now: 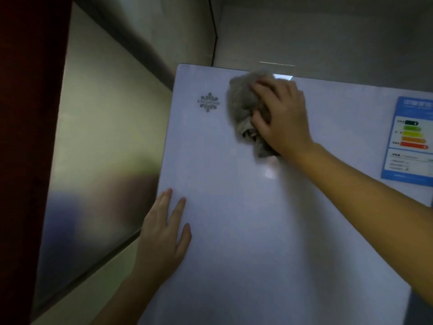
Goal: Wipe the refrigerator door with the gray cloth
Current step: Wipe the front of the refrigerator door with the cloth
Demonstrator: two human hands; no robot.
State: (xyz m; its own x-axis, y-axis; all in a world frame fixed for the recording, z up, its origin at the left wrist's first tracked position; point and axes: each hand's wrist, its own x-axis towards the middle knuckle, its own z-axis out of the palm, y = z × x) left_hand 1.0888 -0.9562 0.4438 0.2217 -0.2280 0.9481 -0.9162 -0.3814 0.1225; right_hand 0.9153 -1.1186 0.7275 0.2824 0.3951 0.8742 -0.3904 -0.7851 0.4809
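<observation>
Gray cloth (243,106) bunched under right hand (284,113), against refrigerator door (246,219).

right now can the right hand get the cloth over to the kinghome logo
Probably yes. The right hand presses the gray cloth on the refrigerator door just right of the Kinghome logo, with bare door between. The left hand lies flat lower down, out of that path.

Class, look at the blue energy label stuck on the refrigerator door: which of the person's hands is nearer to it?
Right. The right hand, pressing the gray cloth near the door's top edge, is left of the energy label. The left hand lies flat, lower, at the door's far left edge.
</observation>
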